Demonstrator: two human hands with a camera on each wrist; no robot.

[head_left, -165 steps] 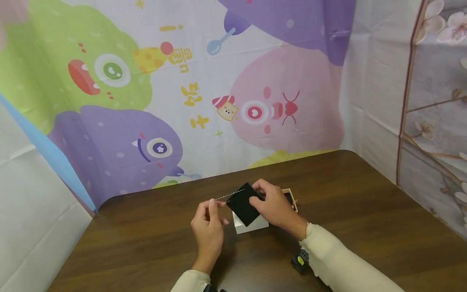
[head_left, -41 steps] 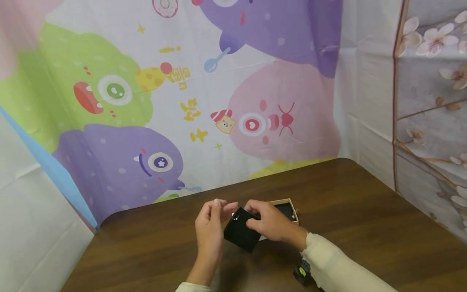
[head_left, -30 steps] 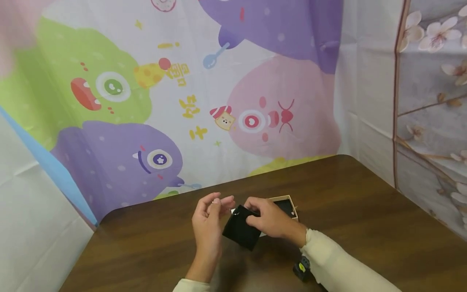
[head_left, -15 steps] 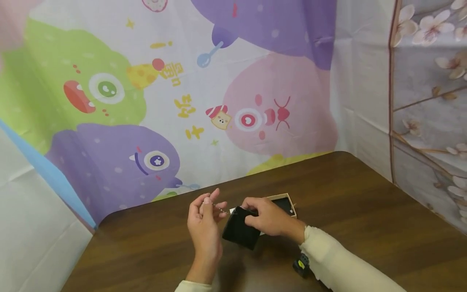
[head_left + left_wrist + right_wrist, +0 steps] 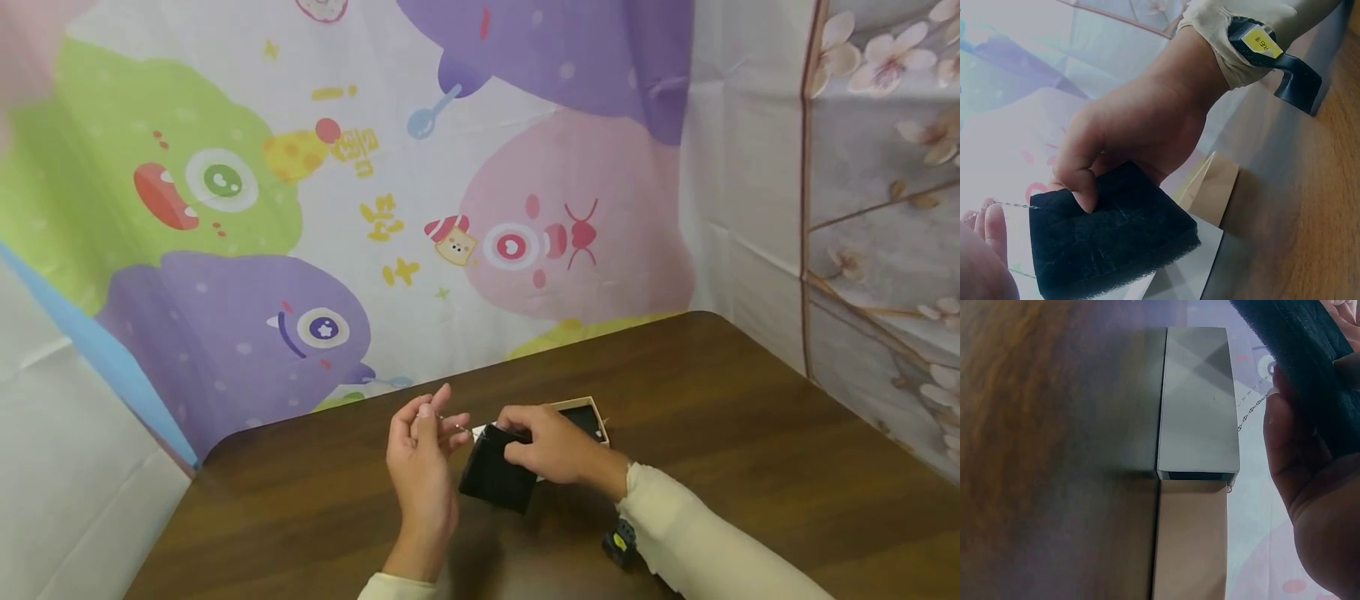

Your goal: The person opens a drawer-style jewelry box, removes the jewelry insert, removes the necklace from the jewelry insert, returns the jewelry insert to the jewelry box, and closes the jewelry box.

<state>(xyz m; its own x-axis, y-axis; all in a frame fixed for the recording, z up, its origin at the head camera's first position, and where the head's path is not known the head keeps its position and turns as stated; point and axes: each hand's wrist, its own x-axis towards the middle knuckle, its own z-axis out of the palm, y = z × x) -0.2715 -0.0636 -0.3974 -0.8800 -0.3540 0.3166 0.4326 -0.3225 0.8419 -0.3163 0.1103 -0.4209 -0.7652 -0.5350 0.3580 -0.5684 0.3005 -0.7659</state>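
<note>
In the head view my left hand (image 5: 422, 479) pinches a thin silver chain (image 5: 459, 427) between thumb and forefinger, its other fingers spread. From there the chain runs to the upper corner of a square black velvet pad (image 5: 495, 477). My right hand (image 5: 558, 446) grips that pad by its edge, thumb on the front face, and holds it tilted above the table. The left wrist view shows the chain (image 5: 1016, 205) reaching the pad's face near a corner. In the right wrist view a length of chain (image 5: 1254, 409) hangs behind the pad, close to my right fingertips.
A white box sleeve (image 5: 1200, 400) stands on the brown wooden table (image 5: 300, 492), partly hidden behind the pad in the head view. Touching it is a tan box (image 5: 606, 435) with a black lining. Printed cloths (image 5: 420, 317) close off the back and sides.
Earlier the chain lay stretched over the pad's face; now it spans from my left fingers to the pad's corner. The pad has dropped and turned, and my left hand has drawn slightly left.
</note>
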